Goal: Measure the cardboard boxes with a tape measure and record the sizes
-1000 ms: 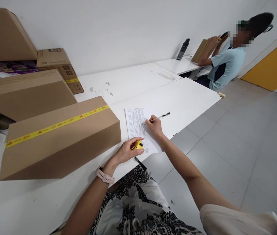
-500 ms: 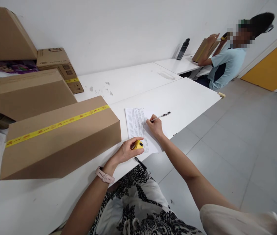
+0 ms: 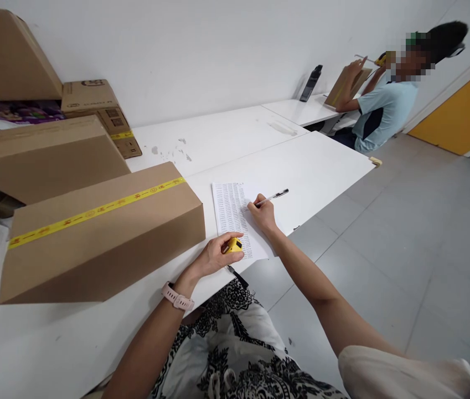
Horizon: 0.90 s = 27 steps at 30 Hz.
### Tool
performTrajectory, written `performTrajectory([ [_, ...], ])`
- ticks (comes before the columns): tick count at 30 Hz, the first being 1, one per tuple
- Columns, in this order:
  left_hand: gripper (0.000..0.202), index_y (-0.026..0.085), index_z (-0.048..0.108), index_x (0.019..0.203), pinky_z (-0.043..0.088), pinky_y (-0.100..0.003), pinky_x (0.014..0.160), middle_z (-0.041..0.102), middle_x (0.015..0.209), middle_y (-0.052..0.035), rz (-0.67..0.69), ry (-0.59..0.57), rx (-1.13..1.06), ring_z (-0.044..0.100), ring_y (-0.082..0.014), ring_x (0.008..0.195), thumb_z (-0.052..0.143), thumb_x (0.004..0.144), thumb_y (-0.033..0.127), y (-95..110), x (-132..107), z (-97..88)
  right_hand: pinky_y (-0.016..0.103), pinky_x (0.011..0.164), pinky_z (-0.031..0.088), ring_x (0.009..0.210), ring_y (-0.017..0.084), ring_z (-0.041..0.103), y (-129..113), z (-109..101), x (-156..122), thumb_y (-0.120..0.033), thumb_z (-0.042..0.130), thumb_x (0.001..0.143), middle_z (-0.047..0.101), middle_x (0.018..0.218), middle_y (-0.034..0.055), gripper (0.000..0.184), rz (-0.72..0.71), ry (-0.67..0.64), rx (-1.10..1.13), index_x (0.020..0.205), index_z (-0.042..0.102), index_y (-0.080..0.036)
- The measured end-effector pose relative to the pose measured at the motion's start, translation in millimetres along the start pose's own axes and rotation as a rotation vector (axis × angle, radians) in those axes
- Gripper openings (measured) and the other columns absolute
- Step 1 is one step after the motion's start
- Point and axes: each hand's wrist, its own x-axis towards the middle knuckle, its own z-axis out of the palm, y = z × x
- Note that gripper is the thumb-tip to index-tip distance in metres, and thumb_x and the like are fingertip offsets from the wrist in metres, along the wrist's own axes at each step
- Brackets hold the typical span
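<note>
My left hand (image 3: 213,255) is closed round a yellow tape measure (image 3: 233,245), resting over the lower part of a printed sheet of paper (image 3: 230,208). Columns of small text cover the sheet; I cannot read them. In my right hand (image 3: 263,212) is a pen (image 3: 275,196), its tip down at the right side of the printed columns and its barrel slanting up to the right. A large cardboard box (image 3: 106,233) with yellow printed tape along its top lies to the left of the paper. A black strap (image 3: 238,276) hangs at the table edge below my left hand.
More cardboard boxes (image 3: 44,149) stand at the far left, with a smaller box (image 3: 102,113) against the wall. Along the white table (image 3: 313,160), a dark bottle (image 3: 311,83) stands farther off. A co-worker (image 3: 388,111) sits there, holding a box (image 3: 338,91) and a yellow tape measure (image 3: 381,59).
My hands, the pen and the tape measure stay almost in place. At the far table, the co-worker's tape measure has shifted slightly, and its blade now shows extended above the box.
</note>
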Motion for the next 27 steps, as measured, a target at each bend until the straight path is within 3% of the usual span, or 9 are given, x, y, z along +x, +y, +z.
performTrajectory([
  [27, 0.061, 0.017, 0.06, 0.132, 0.039, -0.03, 0.071, 0.054, 0.088, 0.0001, -0.01, -0.005, -0.019, 0.048, -0.0147, 0.076, 0.074, 0.079, 0.044, 1.8, 0.3, 0.3, 0.027, 0.054, 0.024, 0.054, 0.011, 0.031, -0.9, -0.9, 0.1, -0.025, 0.054, 0.069, 0.033, 0.052, -0.0082, 0.021, 0.021, 0.029, -0.022, 0.062, 0.034, -0.024],
])
